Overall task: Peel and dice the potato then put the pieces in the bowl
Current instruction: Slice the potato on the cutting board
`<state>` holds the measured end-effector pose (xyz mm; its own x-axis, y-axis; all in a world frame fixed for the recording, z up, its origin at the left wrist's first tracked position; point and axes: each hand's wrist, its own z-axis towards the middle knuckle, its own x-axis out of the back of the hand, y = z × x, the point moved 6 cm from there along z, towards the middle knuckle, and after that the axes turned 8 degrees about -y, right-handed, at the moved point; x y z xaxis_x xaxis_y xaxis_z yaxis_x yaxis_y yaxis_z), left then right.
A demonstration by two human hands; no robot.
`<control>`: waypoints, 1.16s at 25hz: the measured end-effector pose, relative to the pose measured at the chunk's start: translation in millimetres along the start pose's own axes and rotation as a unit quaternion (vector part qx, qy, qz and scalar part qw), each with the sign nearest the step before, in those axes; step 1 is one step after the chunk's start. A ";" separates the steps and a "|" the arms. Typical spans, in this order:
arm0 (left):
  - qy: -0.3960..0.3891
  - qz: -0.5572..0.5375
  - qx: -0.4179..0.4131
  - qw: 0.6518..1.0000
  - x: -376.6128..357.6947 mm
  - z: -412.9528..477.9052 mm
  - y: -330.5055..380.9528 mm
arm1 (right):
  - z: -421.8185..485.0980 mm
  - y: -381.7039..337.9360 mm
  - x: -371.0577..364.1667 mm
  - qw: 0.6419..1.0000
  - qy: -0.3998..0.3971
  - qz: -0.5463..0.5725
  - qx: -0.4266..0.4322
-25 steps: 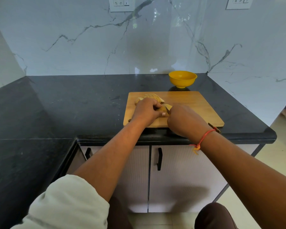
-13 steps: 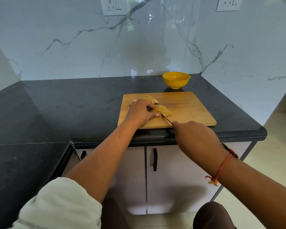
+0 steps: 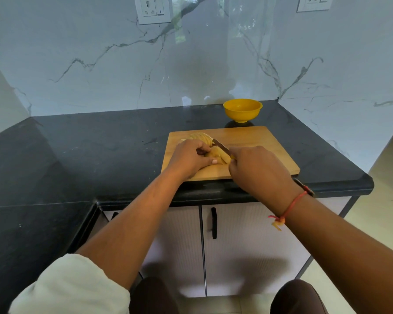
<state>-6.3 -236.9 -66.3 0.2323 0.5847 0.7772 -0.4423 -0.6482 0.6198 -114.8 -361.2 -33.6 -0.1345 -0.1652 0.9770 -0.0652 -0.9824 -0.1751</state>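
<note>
A peeled, pale yellow potato piece [image 3: 219,155] lies on the left part of the wooden cutting board [image 3: 259,141]. My left hand [image 3: 188,158] presses down on it from the left. My right hand [image 3: 259,171] grips a knife [image 3: 220,146] whose blade points up-left across the potato piece. Behind my left hand, sliced potato [image 3: 201,137] sits fanned at the board's far left. An empty yellow bowl [image 3: 242,109] stands on the counter just beyond the board.
The black stone counter [image 3: 100,150] runs left and wraps around a corner toward me. Its front edge lies just below the board, with white cabinet doors [image 3: 236,245] and black handles underneath. A marble wall [image 3: 191,64] with sockets closes the back.
My right hand, drawn back toward the counter edge half a second ago, has moved forward again and laid the blade over the potato piece. My left hand has kept its hold.
</note>
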 end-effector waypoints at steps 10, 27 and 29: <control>0.012 -0.017 0.002 1.000 0.3 -0.8 -1.7 | 27.5 -14.8 -8.0 0.998 -0.041 -0.034 -0.028; 0.050 0.004 -0.022 0.999 -1.4 4.9 -4.1 | 11.7 -35.5 -15.8 0.993 -0.102 -0.057 -0.019; 0.047 0.002 -0.020 0.999 -1.9 5.5 -4.8 | 10.1 -30.1 -20.1 0.987 -0.142 -0.053 -0.059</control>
<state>0.1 -237.5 -70.2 0.1499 0.6264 0.7650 -0.4773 -0.6317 0.6108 -100.1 -329.1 -46.8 0.1611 -0.0967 0.9822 -0.1807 -0.9813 -0.0670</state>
